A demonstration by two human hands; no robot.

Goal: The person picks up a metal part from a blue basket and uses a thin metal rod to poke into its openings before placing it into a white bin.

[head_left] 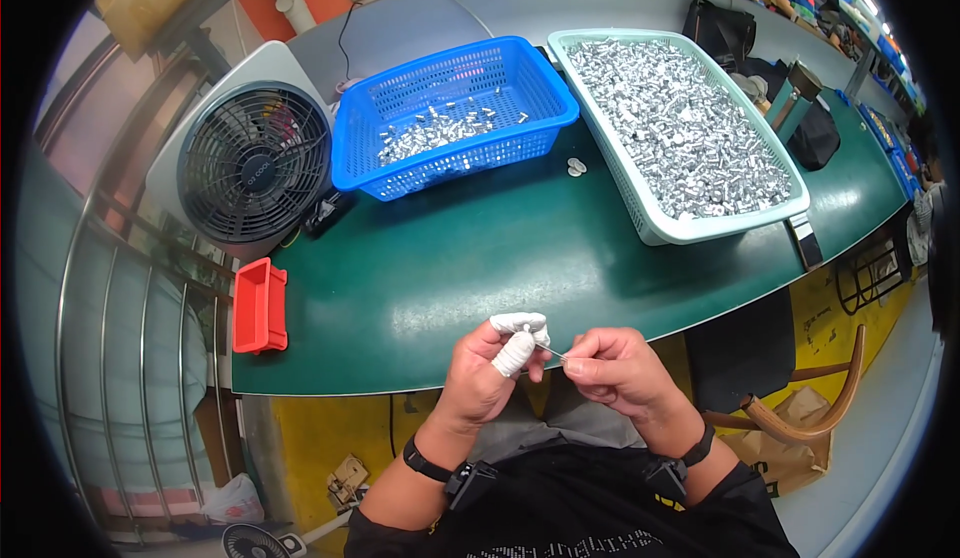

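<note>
I am watching both hands working close together just over the near edge of the green table (480, 258). The left hand (487, 366), thumb and forefinger wrapped in white finger cots, is pinching a small silver part (530, 332) at its tips; the right hand (620, 366) is curled tight around a thin metal pin (553, 353), whose point is meeting the part. Judgement: the step in hand looks like probing or clearing one part; the next move would call for a steady pinch and fine alignment of pin to part. Count: two baskets — one blue basket (452, 118) lying nearly empty with a thin scatter of silver parts, one pale green basket (680, 138) heaped with too many to count. One red bin (260, 305) is sitting at the left edge, one grey fan (252, 158) behind it.
</note>
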